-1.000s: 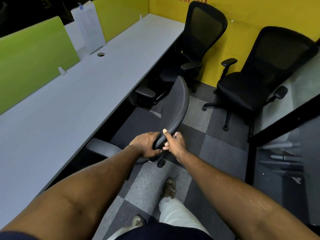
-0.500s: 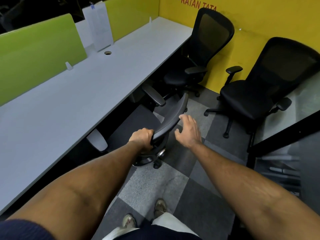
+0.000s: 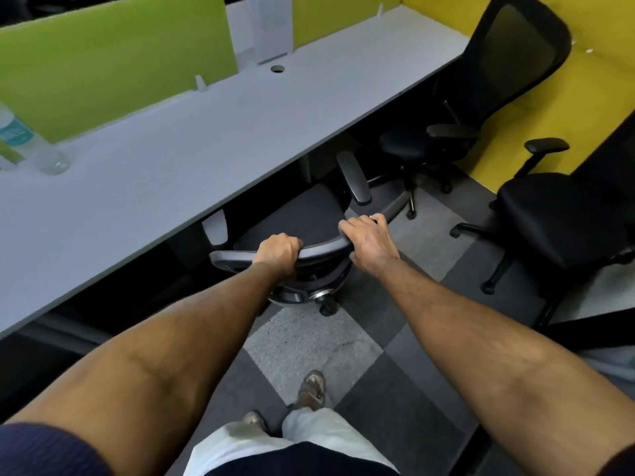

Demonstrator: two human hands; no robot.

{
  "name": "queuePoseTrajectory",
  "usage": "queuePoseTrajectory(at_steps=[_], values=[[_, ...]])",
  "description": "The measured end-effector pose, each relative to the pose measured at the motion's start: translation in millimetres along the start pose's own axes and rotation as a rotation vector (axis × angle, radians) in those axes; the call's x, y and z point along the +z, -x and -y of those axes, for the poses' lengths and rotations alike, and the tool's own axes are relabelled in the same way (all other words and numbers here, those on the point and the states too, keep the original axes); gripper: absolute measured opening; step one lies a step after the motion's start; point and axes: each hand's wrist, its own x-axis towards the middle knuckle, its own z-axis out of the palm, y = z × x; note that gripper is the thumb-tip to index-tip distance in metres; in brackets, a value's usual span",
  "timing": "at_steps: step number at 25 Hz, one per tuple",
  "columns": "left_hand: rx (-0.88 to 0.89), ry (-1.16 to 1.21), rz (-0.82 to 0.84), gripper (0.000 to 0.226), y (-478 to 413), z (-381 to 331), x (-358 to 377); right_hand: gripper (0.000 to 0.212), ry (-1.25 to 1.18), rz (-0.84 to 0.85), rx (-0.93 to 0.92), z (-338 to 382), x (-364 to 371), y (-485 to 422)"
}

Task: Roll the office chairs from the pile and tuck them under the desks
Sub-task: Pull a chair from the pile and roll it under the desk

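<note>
The left hand (image 3: 278,250) is curled tight over the top rim of the backrest (image 3: 321,249), knuckles up. At its 3 o'clock the right hand (image 3: 369,242) lies over the same rim with fingers bent down the far side, the thumb apart from them; both grip it and hold nothing else. This chair (image 3: 299,214) sits at 12 o'clock from the hands, its seat partly under the edge of the desk (image 3: 206,132) and its right armrest (image 3: 354,178) outside the edge. The step in hand looks like the final push in. The next move probably calls for an even shove toward 12 o'clock, watching that the armrests pass under the desktop. A second chair (image 3: 508,63) stands at 1 o'clock, a third chair (image 3: 567,218) at 3 o'clock, both waiting.
</note>
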Motion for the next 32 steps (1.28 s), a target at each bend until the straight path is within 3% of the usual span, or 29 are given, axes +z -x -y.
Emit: queuePoseTrajectory(at_steps=[4,8,15,21,32], values=[[-0.009,-0.007,-0.017,0.018,30,4,12,0.06,-0.012,0.091,-0.139,6,-1,14],[-0.02,-0.031,-0.028,0.018,76,-5,33,0.049,0.047,0.099,-0.246,20,1,51],[-0.041,-0.027,-0.03,0.019,161,-46,65,0.033,0.051,0.048,-0.245,45,2,156],[-0.036,-0.055,0.001,0.02,218,-89,86,0.038,0.086,0.059,-0.255,38,5,231],[-0.173,-0.018,-0.01,0.017,222,-110,83,0.042,0.048,0.032,-0.362,23,5,219]])
